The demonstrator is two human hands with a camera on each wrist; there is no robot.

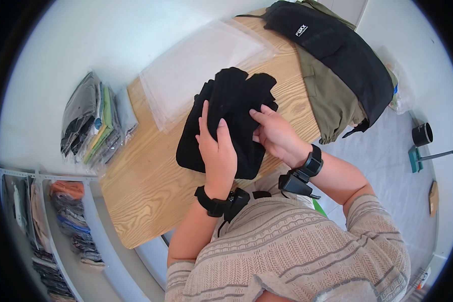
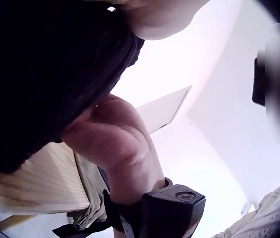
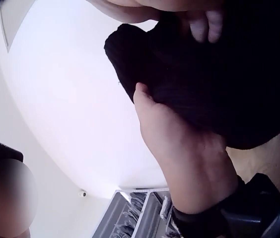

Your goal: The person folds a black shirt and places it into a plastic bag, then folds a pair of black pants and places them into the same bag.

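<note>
Head view: black folded garment point(image 1: 241, 146) at mid-table, over the near edge of the wood-grain tabletop point(image 1: 146, 201), directly before the person. Its upper end splits into 2 rumpled lobes; the lower part is a squared-off fold. Whether its whole underside touches the wood, I cannot tell.

Left hand point(image 1: 217, 157): on the garment's left half, index finger straight, thumb apart from it, a raised fold held between the 2. Remaining fingers hidden by cloth.

Right hand point(image 1: 281, 135): at the garment's right edge, thumb and index finger pinching the cloth; other fingers curled in beneath. Right wrist view shows 2 of its fingertips point(image 3: 198, 29) on the fabric, pressed close together, and the left thumb along the opposite border.

Each wrist carries 1 black camera unit point(image 1: 297, 182). Person wears a beige patterned knit top point(image 1: 307, 251).

Surroundings: clear plastic sheets point(image 1: 196, 60) lie flat beyond the garment. To their right, a black-and-olive fabric item point(image 1: 332, 55) with white lettering drapes over the table's edge. At left, a stack of plastic-wrapped clothes point(image 1: 93, 121) leans by the wall; below it, white shelving point(image 1: 110, 246) holds more bagged clothing point(image 1: 78, 226).
</note>
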